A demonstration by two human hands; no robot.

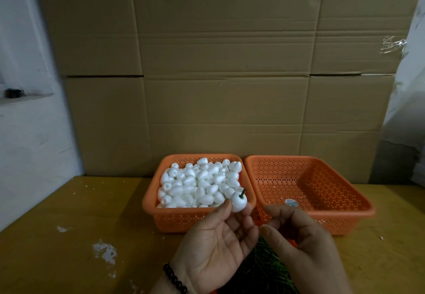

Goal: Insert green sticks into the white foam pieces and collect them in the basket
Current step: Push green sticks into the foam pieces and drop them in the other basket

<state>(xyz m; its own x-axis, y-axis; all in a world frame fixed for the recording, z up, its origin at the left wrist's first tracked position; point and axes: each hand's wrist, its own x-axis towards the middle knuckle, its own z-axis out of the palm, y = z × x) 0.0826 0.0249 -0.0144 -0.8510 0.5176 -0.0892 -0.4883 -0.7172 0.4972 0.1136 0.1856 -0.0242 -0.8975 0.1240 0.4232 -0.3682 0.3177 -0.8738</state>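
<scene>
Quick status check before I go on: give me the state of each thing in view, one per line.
left hand: palm up, pinching the foam piece at its fingertips.
foam piece: held above the baskets, green stick already inserted.
right hand: fingers loosely curled, holding nothing visible.
left basket: full of plain white foam pieces.
right basket: no foam pieces inside, only a small sticker.
loose green sticks: piled under the hands.

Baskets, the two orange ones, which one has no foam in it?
The right basket, nearest the right hand. It holds only a small round sticker, while the left basket is piled with white foam pieces.
</scene>
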